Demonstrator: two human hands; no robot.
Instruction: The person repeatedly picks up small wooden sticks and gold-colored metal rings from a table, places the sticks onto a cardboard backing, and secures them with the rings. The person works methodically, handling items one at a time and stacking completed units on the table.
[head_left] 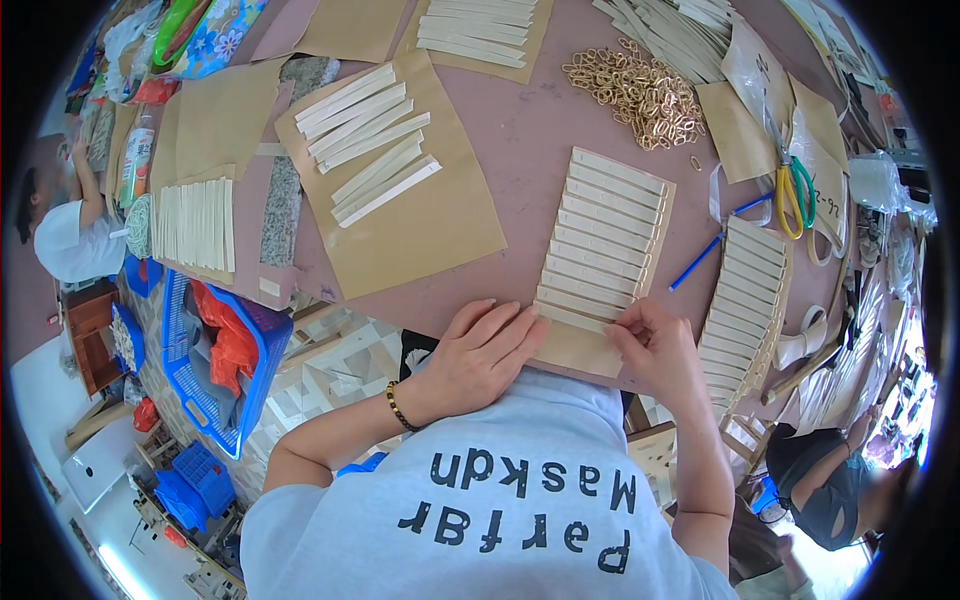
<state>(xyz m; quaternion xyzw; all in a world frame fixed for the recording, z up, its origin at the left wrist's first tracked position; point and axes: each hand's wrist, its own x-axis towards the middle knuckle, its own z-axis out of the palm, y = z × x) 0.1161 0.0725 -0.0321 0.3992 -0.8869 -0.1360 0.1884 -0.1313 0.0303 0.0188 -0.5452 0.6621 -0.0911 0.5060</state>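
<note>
A brown card point(580, 349) lies at the table's near edge, bearing a ladder of cream strips point(600, 235) with gold-coloured links along their right ends. My left hand point(485, 350) rests flat at the card's lower left, fingers stretched out and side by side, the tips at the left end of the lowest strip. My right hand point(655, 345) pinches the right end of that strip between thumb and fingers. Whether a link sits in the pinch is hidden. To the right lies a second row of strips point(742, 300), also with gold links along one side.
A heap of gold links point(640, 95) lies beyond the card. Green-and-yellow-handled scissors point(790, 195) and a blue pen point(697, 262) lie right. Loose strips point(370, 140) sit on brown paper point(420, 235) to the left. A blue basket point(178, 340) stands below the table; people are at both sides.
</note>
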